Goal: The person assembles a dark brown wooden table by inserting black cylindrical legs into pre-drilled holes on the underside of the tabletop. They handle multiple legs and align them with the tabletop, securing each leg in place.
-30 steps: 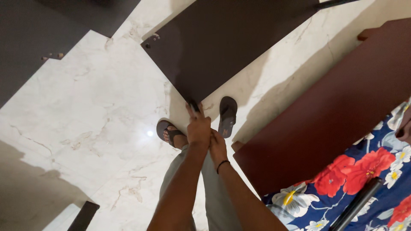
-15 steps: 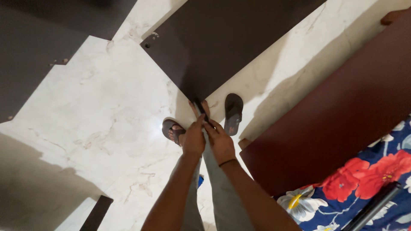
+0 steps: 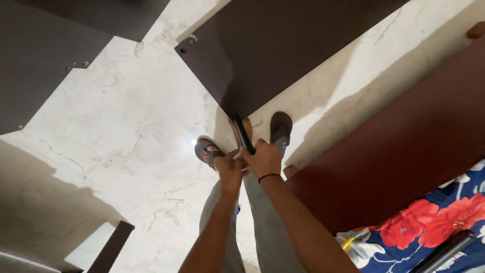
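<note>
Two hands meet in the middle of the frame, the right hand wrapped tight around a thin black tool and the left hand pinching beside it to steady it, just below the corner of the dark board lying on the marble floor.

Head view, steeply downward (1 camera)

No packages, labels, signs or screens anywhere in sight from here (only bare surfaces all round).
</note>
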